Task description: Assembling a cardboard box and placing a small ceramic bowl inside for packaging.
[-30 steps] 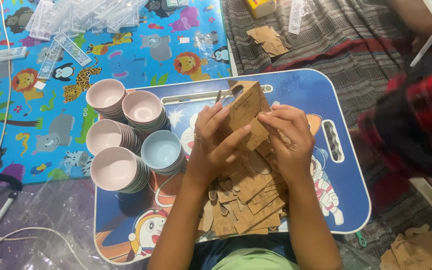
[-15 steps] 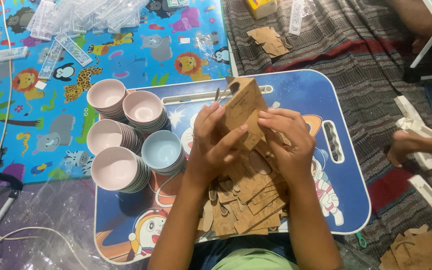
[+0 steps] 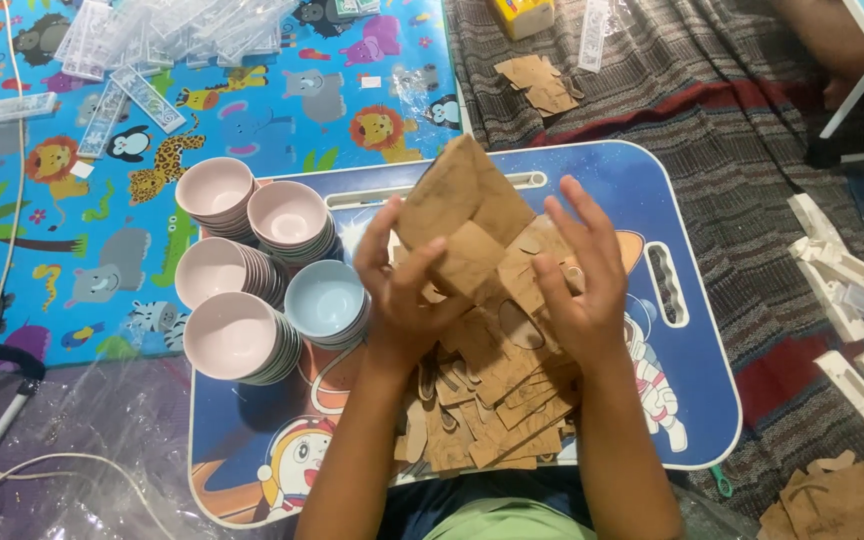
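Note:
My left hand (image 3: 404, 295) grips a folded brown cardboard piece (image 3: 460, 205) and holds it tilted above the blue lap table (image 3: 672, 400). My right hand (image 3: 577, 285) rests with spread fingers against the right side of that piece and on the pile of brown cardboard cutouts (image 3: 497, 400) heaped in the middle of the table. Left of my hands stand stacks of small bowls, pink ones (image 3: 214, 188) and a light blue stack (image 3: 324, 302).
A colourful animal play mat (image 3: 102, 230) lies to the left with clear plastic strips (image 3: 142, 40) on it. More cardboard scraps (image 3: 537, 80) sit on the striped rug (image 3: 712, 110). White plastic parts (image 3: 852, 290) lie at right, a white cable (image 3: 12, 470) at lower left.
The cardboard piece has been raised and turned more upright. My right hand has opened its fingers against it. The other person's red sleeve at right has left the view.

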